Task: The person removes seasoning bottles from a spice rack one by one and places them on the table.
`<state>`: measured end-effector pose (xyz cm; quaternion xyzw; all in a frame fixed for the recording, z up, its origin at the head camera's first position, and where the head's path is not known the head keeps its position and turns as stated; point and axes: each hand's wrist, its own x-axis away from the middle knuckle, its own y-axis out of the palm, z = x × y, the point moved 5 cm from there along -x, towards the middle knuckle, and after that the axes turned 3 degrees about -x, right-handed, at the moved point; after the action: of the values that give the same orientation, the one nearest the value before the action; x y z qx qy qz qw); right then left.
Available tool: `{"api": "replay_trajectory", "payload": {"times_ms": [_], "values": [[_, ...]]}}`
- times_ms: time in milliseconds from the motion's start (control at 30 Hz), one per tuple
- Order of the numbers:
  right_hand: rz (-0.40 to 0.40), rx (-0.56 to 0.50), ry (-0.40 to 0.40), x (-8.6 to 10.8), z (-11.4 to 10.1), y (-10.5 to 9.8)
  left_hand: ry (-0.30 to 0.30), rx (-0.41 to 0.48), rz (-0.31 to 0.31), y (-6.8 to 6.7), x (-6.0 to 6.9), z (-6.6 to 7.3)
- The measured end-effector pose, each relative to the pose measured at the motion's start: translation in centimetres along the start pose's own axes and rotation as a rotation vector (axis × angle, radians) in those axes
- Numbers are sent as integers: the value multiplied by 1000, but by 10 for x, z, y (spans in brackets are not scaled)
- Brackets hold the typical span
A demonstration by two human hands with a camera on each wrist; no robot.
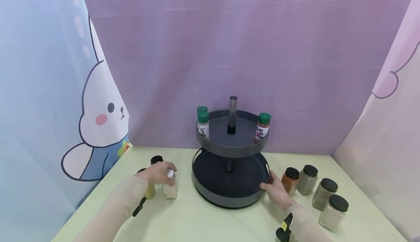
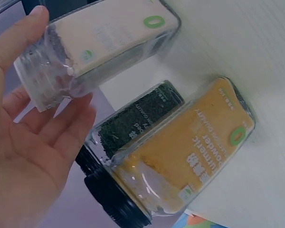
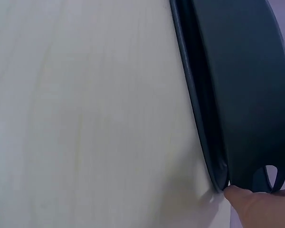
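My left hand (image 1: 160, 173) (image 2: 33, 142) has thumb and fingers around the white-topped neck of a square jar of pale powder (image 1: 170, 190) (image 2: 114, 35). Beside it are a turmeric jar (image 1: 150, 191) (image 2: 194, 156) and a jar of dark green flakes (image 2: 140, 116), both black-lidded. My right hand (image 1: 278, 191) (image 3: 263, 206) grips the right rim of the lower round tray (image 1: 226, 199) (image 3: 247, 85) near its handle cutout, thumb over the edge. That lower tray looks bare inside.
The dark upper tray (image 1: 231, 150) holds green-capped bottles, one at its right (image 1: 262, 127) and two at its left (image 1: 203, 125). Several black-lidded jars stand right of my right hand, among them an orange-brown one (image 1: 290, 181). A purple curtain (image 1: 229, 52) hangs behind.
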<state>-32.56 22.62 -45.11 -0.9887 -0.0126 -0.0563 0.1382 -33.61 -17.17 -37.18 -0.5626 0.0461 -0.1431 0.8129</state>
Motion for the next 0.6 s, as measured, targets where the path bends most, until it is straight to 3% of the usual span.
{"api": "replay_trajectory", "payload": {"times_ms": [167,367,467,600], "values": [[50,54,-16,5,1,-3,24,27,55,-3,0,9],[79,107,-102,13,-9,-6,133,104,244,-16,4,29],[82,134,-140,19,-22,-13,143,276,273,-24,6,39],[68,199,-188,27,-50,-29,99,557,229,-38,2,56]]}}
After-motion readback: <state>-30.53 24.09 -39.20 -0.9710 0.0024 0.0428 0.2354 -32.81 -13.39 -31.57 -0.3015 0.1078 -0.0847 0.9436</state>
